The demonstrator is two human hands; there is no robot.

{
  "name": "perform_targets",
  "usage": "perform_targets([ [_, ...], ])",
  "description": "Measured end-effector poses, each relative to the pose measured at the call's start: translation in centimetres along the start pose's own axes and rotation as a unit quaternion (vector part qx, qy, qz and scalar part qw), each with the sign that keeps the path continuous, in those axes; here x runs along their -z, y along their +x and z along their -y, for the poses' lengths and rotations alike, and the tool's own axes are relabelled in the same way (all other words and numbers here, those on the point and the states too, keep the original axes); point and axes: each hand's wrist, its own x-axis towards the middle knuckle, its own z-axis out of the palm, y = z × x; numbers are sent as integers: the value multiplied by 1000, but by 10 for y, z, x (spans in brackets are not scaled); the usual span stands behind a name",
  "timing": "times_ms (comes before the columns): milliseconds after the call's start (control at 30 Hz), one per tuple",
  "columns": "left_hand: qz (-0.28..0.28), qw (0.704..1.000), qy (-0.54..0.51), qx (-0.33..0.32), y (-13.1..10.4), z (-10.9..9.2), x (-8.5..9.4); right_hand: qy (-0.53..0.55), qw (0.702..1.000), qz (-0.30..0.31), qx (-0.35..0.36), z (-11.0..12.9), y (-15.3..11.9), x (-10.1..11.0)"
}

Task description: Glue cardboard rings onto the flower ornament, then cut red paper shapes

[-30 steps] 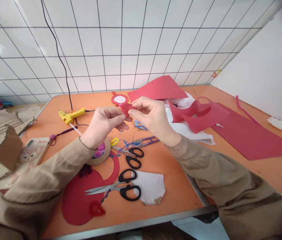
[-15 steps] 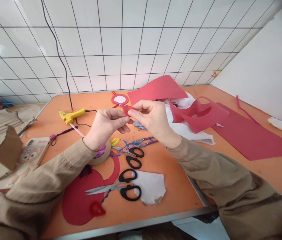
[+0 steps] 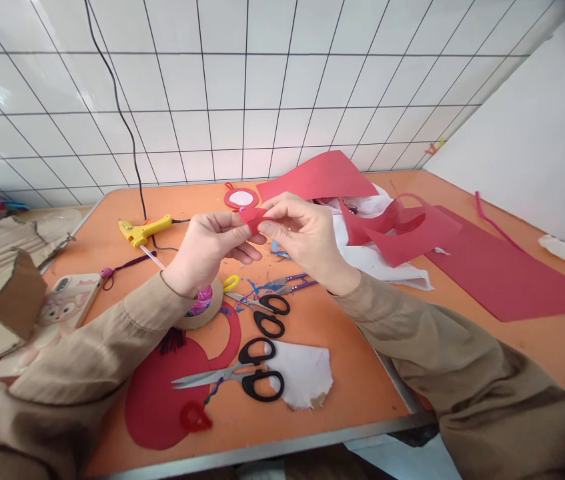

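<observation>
Between my two hands, above the middle of the orange table, is a small piece of red paper (image 3: pixel 252 219). My left hand (image 3: pixel 212 245) pinches its left end between thumb and fingers. On its right end, the thumb and fingertips of my right hand (image 3: pixel 302 233) are closed. Beneath my hands lie small scissors (image 3: pixel 272 315) with black handles and purple-handled snips (image 3: pixel 292 285) among blue scraps. Nearer to me, larger black-handled scissors (image 3: pixel 252 373) rest partly on a round red paper piece (image 3: pixel 155 407) and partly on a white cloth scrap (image 3: pixel 307 373).
A yellow glue gun (image 3: pixel 145 231) lies at the left, its cord running up the tiled wall. Left of it are a phone (image 3: pixel 69 300) and torn cardboard (image 3: pixel 7 307). Red sheets (image 3: pixel 507 267) cover the right side. A small red-rimmed ring (image 3: pixel 241 198) lies at the back.
The red paper has turned slightly between my fingers and shows more of its surface. Both hands keep their pinch, with only small finger shifts.
</observation>
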Motion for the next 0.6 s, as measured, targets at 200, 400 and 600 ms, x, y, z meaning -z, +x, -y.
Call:
perform_targets([
  [200,-12,998,56,-30,-5,-2,-5,9,998,-22,-54,3,-1,-2],
  [400,1,999,38,-32,-5,-1,-6,1,997,-40,-64,5,-1,-2],
  [600,-2,999,46,-27,-7,1,-8,-26,996,-41,-75,4,-1,-3],
])
